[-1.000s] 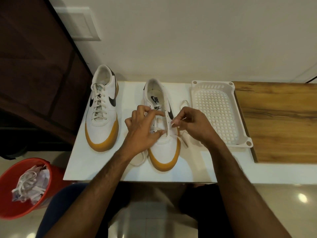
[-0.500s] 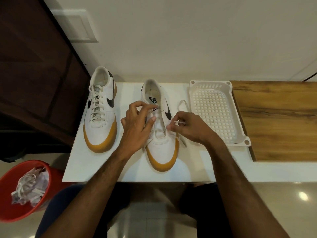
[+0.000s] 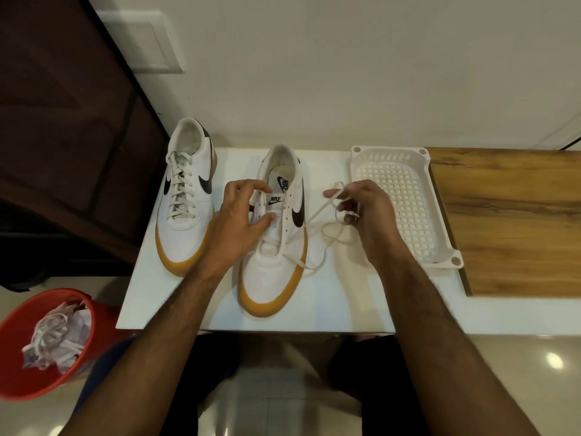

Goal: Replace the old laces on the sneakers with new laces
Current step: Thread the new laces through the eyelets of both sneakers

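Observation:
Two white sneakers with gum soles stand on a white table point(image 3: 151, 272). The left sneaker point(image 3: 188, 196) is fully laced. The right sneaker point(image 3: 276, 234) carries a white lace point(image 3: 317, 212) only through its lowest eyelets. My left hand point(image 3: 242, 215) grips the sneaker's left eyelet flap between thumb and fingers. To the right of the shoe, my right hand point(image 3: 361, 209) pinches the lace's free end, which runs taut from the shoe. More of the lace loops loosely on the table below that hand.
A white perforated plastic tray point(image 3: 440, 196) lies right of the sneakers, next to a wooden board point(image 3: 509, 221). On the floor at lower left, a red bucket point(image 3: 19, 366) holds old laces and paper. A dark cabinet stands to the left.
My right hand has moved right, away from the shoe, drawing the lace out through an eyelet. My left hand stays on the sneaker's left flap.

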A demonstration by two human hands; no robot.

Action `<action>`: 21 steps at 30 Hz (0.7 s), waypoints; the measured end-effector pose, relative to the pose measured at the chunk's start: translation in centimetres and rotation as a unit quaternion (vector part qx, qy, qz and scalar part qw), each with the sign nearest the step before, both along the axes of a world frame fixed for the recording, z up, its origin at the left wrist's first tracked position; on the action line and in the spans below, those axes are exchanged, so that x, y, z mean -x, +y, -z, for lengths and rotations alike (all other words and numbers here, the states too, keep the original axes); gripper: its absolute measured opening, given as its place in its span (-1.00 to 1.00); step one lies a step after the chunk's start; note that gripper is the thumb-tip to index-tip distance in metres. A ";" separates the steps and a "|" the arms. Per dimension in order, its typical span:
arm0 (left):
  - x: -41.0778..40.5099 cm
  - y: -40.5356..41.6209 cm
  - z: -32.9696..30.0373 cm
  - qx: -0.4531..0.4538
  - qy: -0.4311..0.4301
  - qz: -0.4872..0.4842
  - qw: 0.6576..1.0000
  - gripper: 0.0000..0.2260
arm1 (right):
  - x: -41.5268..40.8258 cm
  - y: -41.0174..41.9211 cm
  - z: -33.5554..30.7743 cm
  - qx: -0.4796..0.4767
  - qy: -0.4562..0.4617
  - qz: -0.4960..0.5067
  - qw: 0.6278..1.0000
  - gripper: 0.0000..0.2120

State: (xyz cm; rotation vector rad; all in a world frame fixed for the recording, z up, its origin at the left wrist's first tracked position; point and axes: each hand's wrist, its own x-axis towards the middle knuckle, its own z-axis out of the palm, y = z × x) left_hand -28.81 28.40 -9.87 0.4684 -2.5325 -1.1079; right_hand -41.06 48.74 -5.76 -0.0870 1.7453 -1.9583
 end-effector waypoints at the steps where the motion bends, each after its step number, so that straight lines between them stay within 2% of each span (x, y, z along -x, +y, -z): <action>1: 0.0 0.0 0.0 0.000 0.000 0.003 1.000 -0.63 | 0.3 0.3 0.0 0.069 -0.066 0.057 0.994 -0.88; 2: 0.0 0.0 0.0 0.000 0.000 0.004 1.000 -0.62 | 0.4 0.5 0.1 0.104 -0.113 0.089 0.984 -0.84; 3: 0.0 0.0 0.0 0.001 -0.002 0.006 1.000 -0.61 | 0.4 0.6 0.2 0.081 -0.117 0.097 0.985 -0.81; 5: 0.1 0.0 -0.1 0.003 -0.010 0.009 1.000 -0.59 | 0.0 0.6 0.8 -0.101 0.016 0.034 0.994 -0.81; 7: -0.1 -0.1 -0.2 0.005 -0.017 0.010 1.000 -0.54 | -0.5 0.1 1.0 -0.229 0.172 -0.093 0.954 -0.74; 8: -0.2 -0.3 -0.3 0.003 -0.024 0.006 1.000 -0.49 | -0.9 -0.4 0.9 -0.255 0.204 -0.171 0.929 -0.72; 10: -0.5 -0.8 -0.6 -0.014 -0.049 -0.005 0.999 -0.39 | -1.6 -1.1 1.2 -0.297 0.216 -0.293 0.883 -0.73; 12: -0.6 -1.0 -0.9 -0.049 -0.085 -0.010 0.995 -0.35 | -2.1 -1.6 1.6 -0.339 0.243 -0.341 0.843 -0.75; 13: -0.6 -1.0 -1.0 -0.067 -0.100 -0.009 0.993 -0.35 | -2.2 -1.7 1.7 -0.336 0.254 -0.348 0.837 -0.78; 14: -0.6 -1.0 -1.1 -0.084 -0.110 -0.009 0.990 -0.35 | -2.2 -1.8 1.6 -0.320 0.257 -0.347 0.843 -0.80; 16: -0.5 -1.0 -1.2 -0.111 -0.116 -0.010 0.987 -0.36 | -1.9 -1.4 1.1 -0.254 0.219 -0.313 0.889 -0.83; 18: -0.5 -1.0 -1.3 -0.131 -0.116 -0.018 0.984 -0.37 | -1.3 -0.6 0.4 -0.166 0.148 -0.241 0.945 -0.82; 21: -0.6 -1.1 -1.4 -0.132 -0.120 -0.022 0.984 -0.40 | -0.7 0.0 0.4 -0.075 0.103 -0.123 0.984 -0.80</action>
